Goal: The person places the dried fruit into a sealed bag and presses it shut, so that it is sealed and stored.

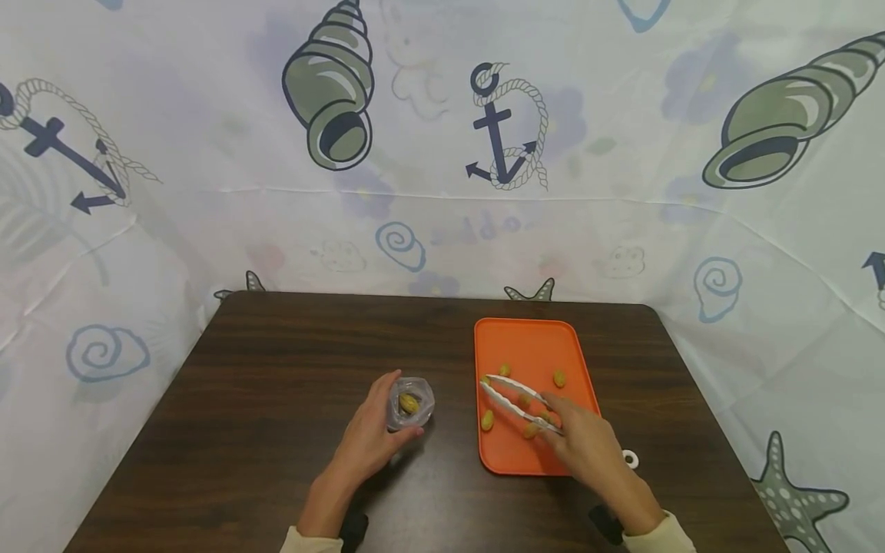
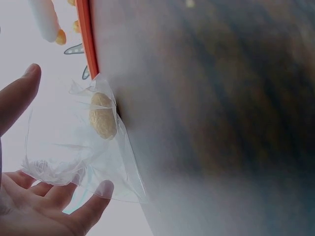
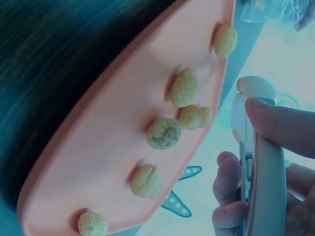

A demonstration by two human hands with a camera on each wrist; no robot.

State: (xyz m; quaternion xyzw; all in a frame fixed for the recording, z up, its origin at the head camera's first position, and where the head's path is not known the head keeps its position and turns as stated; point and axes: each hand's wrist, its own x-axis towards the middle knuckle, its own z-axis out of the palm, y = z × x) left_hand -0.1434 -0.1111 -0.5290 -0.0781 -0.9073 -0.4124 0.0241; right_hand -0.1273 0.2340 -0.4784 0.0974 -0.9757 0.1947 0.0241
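My left hand (image 1: 368, 436) curves around a small clear plastic bag (image 1: 426, 399) standing on the table, fingers on its far side and thumb on its near side. Inside lies a wrinkled, yellow-brown oval snack piece (image 2: 102, 116). My right hand (image 1: 586, 447) grips white tongs (image 1: 510, 408) over an orange tray (image 1: 528, 338). A snack piece (image 3: 239, 85) sits at the tongs' tips, near the tray's left edge in the head view. Several similar pieces (image 1: 558, 378) lie scattered on the tray, some partly hidden under the tongs and right hand.
The dark wooden table (image 1: 297, 346) carries the tray on its right side. A white ring (image 1: 630, 459) shows beside my right wrist. Behind the table hangs a white patterned cloth (image 1: 429, 169), which also covers both sides.
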